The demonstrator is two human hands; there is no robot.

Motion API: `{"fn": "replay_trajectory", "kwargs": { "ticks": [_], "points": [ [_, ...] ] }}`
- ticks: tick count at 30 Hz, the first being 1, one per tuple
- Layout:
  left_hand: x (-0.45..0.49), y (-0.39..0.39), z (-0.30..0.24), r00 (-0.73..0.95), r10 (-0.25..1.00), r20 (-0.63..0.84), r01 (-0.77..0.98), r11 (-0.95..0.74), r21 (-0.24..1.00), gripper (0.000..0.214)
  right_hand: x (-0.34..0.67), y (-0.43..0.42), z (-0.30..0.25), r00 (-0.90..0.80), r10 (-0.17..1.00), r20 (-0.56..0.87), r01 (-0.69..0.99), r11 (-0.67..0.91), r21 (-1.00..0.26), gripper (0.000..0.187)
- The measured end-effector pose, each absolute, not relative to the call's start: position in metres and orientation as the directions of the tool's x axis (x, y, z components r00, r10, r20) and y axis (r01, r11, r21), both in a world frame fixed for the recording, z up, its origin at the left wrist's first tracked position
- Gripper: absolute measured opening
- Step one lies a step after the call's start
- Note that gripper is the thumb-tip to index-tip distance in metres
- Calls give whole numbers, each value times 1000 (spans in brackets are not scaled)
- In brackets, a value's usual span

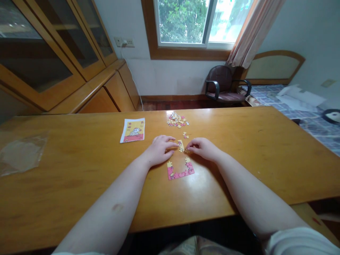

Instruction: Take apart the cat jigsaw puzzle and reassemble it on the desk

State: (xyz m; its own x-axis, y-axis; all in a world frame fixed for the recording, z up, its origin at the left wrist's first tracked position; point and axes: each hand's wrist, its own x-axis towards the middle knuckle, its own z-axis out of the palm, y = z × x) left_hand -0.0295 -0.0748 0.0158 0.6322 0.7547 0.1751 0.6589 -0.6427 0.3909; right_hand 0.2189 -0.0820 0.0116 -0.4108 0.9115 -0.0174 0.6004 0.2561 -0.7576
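1. So far, joined and lying flat on the honey-coloured wooden table [239,170]: a pink-and-yellow strip of jigsaw pieces [180,170], bent into a U that opened away from the body and sat just in front of both hands.
2. Pinned between the hands, just above the open end of that strip: a narrow yellow-and-pink jigsaw piece [181,145], seemingly not yet joined to the strip, though the fingers partly hid its edges.
3. Curled in from either side: the left hand [159,150] and the right hand [203,148], fingertips at or touching that piece. Neither hand looked spread open or clenched into a fist; how firmly either one gripped was impossible to tell from overhead.
4. Left over, farther up the tabletop: a loose heap of jigsaw pieces [176,120], with a small cluster of pieces [185,135] lying apart, between the heap and the hands.
5. Off to the left of the heap: a printed picture card [132,130] with a cartoon animal in matching pink and yellow, then a flattened clear plastic bag [22,153] near the table's left end.
6. Judging by the heap, probably more pieces loose than joined.
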Motion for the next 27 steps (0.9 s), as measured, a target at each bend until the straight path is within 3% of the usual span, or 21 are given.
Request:
{"fn": "replay_trajectory", "kwargs": {
  "ticks": [5, 11, 15, 21, 24, 27],
  "points": [
    [-24, -79, 16, 738, 668, 97, 588, -707, 394, 33, 228, -75, 10, -365, 931, 16, 642, 264, -720, 15],
    [-21, -81, 11, 731, 681, 46, 610, -682, 404, 47, 247, -63, 11, -135, 965, 227, 667, 258, -699, 17],
    [-20, -81, 12, 698, 712, 72, 633, -661, 403, 48, 240, -68, 10, -191, 973, 130, 625, 222, -748, 16],
    [-32, -68, 9, 366, 893, 260, 767, -448, 460, 29, 219, -79, 7, -379, 925, 31, 632, 283, -721, 13],
    [-41, -60, 7, 175, 942, 287, 793, -308, 526, 28, 214, -81, 7, -397, 918, 24, 640, 296, -709, 13],
    [-46, -55, 5, 120, 959, 255, 821, -240, 517, 29, 211, -82, 6, -397, 918, 19, 652, 297, -697, 12]
  ]
}}
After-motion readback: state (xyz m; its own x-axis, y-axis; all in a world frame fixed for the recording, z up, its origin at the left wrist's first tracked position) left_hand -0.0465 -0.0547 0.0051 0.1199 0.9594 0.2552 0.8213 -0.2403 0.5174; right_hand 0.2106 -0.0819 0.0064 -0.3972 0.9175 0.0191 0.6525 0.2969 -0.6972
